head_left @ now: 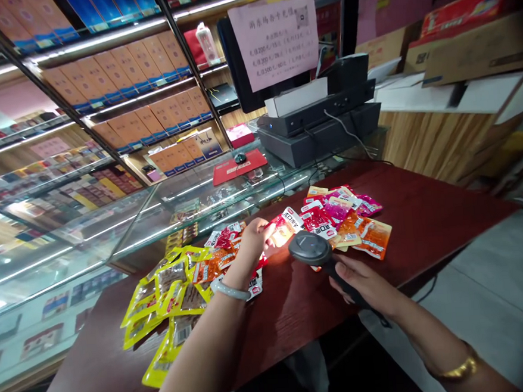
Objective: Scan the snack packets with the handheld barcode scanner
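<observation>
My left hand [256,238] pinches a small red and white snack packet [286,226] by its near edge, above the dark red table. In my right hand [359,279] is a black barcode scanner [310,248], gripped round its handle. The scanner's head points at the packet, and a reddish glow falls on the table between them. To the right lies a pile of red, pink and orange packets [366,234]. Left of my left hand are yellow snack bags [171,286], with more red and orange packets [223,253] beside them, partly covered by my hand and wrist.
The dark red tabletop [441,207] meets a glass display counter [190,207]. On the counter are a red mat [228,170] with a mouse [240,158], a black cash drawer [320,138] and a monitor with a pink sign [275,40]. Shelves of boxes [122,68] stand behind.
</observation>
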### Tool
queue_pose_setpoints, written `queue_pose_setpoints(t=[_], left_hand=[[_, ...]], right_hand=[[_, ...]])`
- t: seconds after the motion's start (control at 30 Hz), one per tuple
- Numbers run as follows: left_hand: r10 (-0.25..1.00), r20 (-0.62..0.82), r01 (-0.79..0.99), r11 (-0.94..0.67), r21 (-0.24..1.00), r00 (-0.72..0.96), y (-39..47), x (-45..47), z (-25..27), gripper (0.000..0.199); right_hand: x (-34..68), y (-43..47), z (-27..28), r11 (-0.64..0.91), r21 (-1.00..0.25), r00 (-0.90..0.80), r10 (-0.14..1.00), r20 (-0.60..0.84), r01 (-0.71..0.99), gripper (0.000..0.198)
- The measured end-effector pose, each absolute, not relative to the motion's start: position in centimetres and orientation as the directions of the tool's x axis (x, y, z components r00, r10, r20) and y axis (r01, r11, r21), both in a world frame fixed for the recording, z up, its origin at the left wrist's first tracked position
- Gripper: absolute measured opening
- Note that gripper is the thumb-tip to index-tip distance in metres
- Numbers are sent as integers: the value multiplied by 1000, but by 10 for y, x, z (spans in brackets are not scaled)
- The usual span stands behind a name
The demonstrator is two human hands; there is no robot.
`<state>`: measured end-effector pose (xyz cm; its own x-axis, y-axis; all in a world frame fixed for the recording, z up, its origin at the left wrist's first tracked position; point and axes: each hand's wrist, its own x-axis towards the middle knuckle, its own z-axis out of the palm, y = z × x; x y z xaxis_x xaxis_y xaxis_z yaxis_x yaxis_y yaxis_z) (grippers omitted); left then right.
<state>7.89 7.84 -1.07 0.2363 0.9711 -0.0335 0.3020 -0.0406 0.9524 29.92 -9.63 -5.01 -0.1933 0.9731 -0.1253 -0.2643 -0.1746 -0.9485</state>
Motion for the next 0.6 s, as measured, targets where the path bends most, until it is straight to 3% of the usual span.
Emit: queue_pose_setpoints(t=[0.13,0.27,0.33,0.4,0.43,0.5,0.6], left_hand=[[965,-56,141,20,990,256,84,104,-9,32],[911,-52,-78,92,993,410,89,128,5,38],[909,-20,26,10,1000,416,94,121,12,41],[940,23,337,-145,931,340,97,99,16,35],[956,52,533,-206,821,289,97,85,17,32],[979,105,861,-205,466,176,94,53,17,34],[993,103,998,-51,-33,54,82,18,13,58]], right_hand=[[304,-96,-53,-183,-942,-175,975,-137,-280,56],[303,-94,-57,-183,-934,-171,976,-136,-306,54],[301,-93,-58,-186,-933,-161,977,-141,-309,53],[299,-92,-59,-204,-931,-153,975,-163,-304,53],[298,-92,-59,-212,-930,-153,973,-173,-299,53],[296,-91,-60,-219,-932,-157,971,-179,-290,54],[293,-89,-61,-218,-936,-174,969,-175,-276,54]])
